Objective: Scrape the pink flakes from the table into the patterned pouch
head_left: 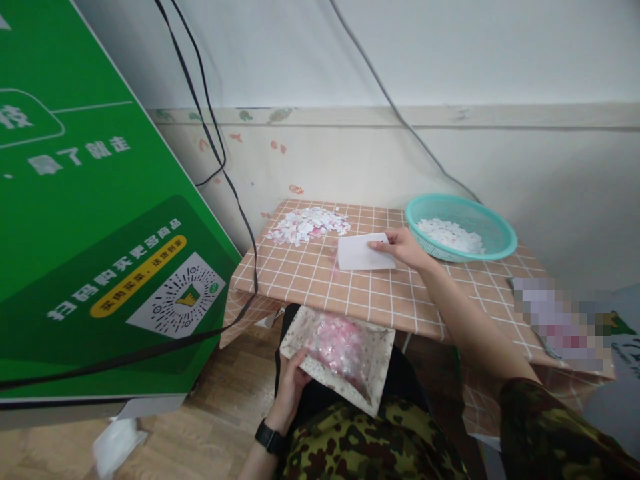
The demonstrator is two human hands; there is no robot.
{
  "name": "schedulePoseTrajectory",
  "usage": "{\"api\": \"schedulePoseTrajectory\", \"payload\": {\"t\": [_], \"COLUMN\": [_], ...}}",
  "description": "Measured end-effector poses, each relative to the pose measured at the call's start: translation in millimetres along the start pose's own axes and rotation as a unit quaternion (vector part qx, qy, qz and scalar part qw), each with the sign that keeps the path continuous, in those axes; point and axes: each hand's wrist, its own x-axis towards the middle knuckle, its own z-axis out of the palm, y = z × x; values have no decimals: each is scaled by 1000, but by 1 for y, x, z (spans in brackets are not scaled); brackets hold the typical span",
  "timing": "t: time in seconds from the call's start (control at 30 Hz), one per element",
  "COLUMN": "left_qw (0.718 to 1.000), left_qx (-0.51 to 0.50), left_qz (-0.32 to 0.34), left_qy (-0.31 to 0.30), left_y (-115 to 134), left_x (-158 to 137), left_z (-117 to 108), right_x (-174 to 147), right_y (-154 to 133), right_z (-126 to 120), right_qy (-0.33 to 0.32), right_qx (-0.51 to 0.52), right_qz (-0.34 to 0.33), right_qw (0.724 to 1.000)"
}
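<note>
My left hand [294, 383] grips the left rim of a pale, speckled tray [383, 347] above my lap. Inside the tray lies a heap of small, shiny pink and clear pieces [337, 343], too fine to make out singly. Over the table, my right hand [403, 247] pinches a flat white rectangular card [363, 252] with rounded corners, thumb on top. A faint pinkish smear shows at the card's left edge. Beyond it, to the left, small white and pink paper-like pieces [307, 225] lie in a loose pile.
A turquoise plastic basket [505, 247] holding white pieces [450, 235] stands at the table's back right. Brown checked cloth covers the table [390, 293]. A large green panel [125, 220] rises at left, with a black cable [253, 247] hanging before it. A pixelated item [555, 323] lies at right.
</note>
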Motion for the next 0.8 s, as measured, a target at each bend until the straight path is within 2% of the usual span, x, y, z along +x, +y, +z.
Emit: {"api": "schedulePoseTrajectory", "payload": {"t": [0.33,0.47,0.67,0.8], "left_qw": [1000,1000,1000,1000], "left_qx": [6,6,7,7], "left_qz": [1,4,4,1], "left_qy": [8,0,7,7], "left_y": [0,1,3,4], "left_x": [0,-1,-5,-5], "left_z": [1,2,4,4], "right_x": [-1,-2,0,-1], "right_y": [2,-3,2,2], "right_z": [17,24,11,3], "right_qy": [-13,-35,44,37], "right_qx": [12,-22,-83,-71], "right_qz": [-17,-26,-34,-19], "right_qw": [1000,999,995,997]}}
